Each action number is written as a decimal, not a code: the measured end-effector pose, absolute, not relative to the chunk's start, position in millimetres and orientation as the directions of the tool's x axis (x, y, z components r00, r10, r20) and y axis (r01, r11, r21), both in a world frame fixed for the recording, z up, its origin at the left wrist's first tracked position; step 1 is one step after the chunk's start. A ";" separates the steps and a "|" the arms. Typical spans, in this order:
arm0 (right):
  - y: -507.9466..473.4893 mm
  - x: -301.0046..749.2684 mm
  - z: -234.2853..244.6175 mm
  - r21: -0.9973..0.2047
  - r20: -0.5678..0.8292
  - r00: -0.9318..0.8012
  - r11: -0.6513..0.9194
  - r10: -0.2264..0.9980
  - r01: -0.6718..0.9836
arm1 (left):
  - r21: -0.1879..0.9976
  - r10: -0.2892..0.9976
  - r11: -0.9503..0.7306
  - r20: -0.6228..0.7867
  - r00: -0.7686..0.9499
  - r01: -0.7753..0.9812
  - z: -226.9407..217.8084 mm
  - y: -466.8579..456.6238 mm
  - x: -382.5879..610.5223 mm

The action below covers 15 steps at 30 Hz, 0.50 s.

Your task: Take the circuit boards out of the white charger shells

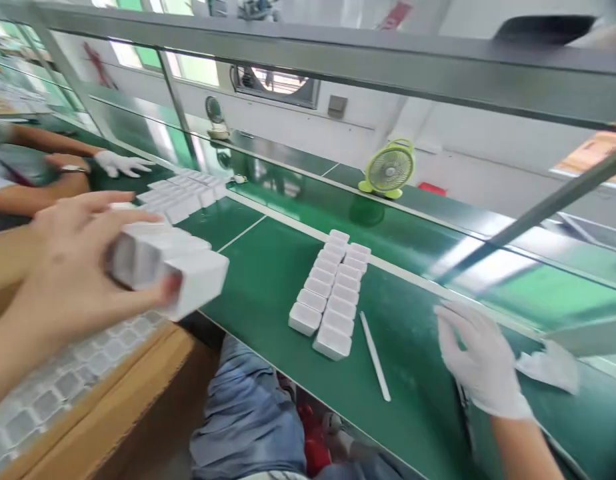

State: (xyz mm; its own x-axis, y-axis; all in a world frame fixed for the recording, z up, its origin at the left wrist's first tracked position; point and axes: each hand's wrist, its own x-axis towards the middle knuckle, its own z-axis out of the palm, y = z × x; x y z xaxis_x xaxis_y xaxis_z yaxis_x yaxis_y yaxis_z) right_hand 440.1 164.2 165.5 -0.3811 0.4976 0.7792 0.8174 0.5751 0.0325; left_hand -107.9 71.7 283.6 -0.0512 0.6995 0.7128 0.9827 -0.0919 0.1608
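Left hand (71, 267) clamped on our white boxes (202, 280), up by the carton (138, 393); gloved right hand (481, 357) well right of it, thumb apart: we'd best squeeze evenly, keeping the row together.

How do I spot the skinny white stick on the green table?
Look at the green table and find the two side-by-side rows of white boxes in the middle. Between them and the person's white-gloved right hand lies the stick. It's long and thin, while the boxes beside it are short and chunky.
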 end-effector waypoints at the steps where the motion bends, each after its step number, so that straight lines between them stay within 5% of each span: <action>1: 164.5 447.8 163.4 0.055 0.792 -0.376 0.557 0.481 0.829 | 0.125 0.685 -0.247 0.724 0.082 0.961 289.9 85.4 -70.9; 6: 170.3 464.0 152.8 0.065 0.859 -0.290 0.473 0.422 0.879 | 0.094 0.656 -0.664 0.550 0.517 0.742 286.8 164.6 108.9; 11: 163.2 469.9 155.7 0.119 0.876 -0.322 0.486 0.360 0.866 | 0.090 0.578 -0.816 0.118 0.808 0.571 249.2 254.1 224.4; 15: 159.8 464.8 157.1 0.123 0.867 -0.335 0.495 0.367 0.860 | 0.065 0.470 -0.876 -0.106 0.876 0.478 219.2 308.3 254.8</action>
